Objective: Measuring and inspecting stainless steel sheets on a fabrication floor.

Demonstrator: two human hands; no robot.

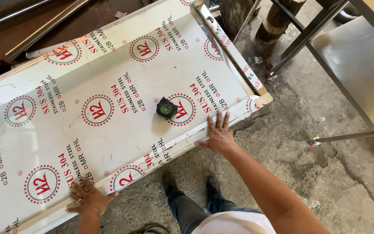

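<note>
A large folded sheet-metal panel point(109, 130), covered in white protective film with red round marks and dark print, lies at an angle below me. My left hand point(88, 199) lies flat on its near folded edge at the lower left, fingers spread. Further right along the same edge, my right hand point(218, 135) presses down flat with fingers apart. A small black tape measure point(166, 108) with a green patch rests on the panel, just above and left of my right hand. Neither hand grips anything.
Rough concrete floor point(317, 173) spreads to the right. A steel table with a shiny shelf point(360, 65) and thin legs stands at the upper right. Wooden logs point(278, 17) and metal bars point(44, 26) lie beyond the panel. My feet point(191, 186) stand close to the panel's edge.
</note>
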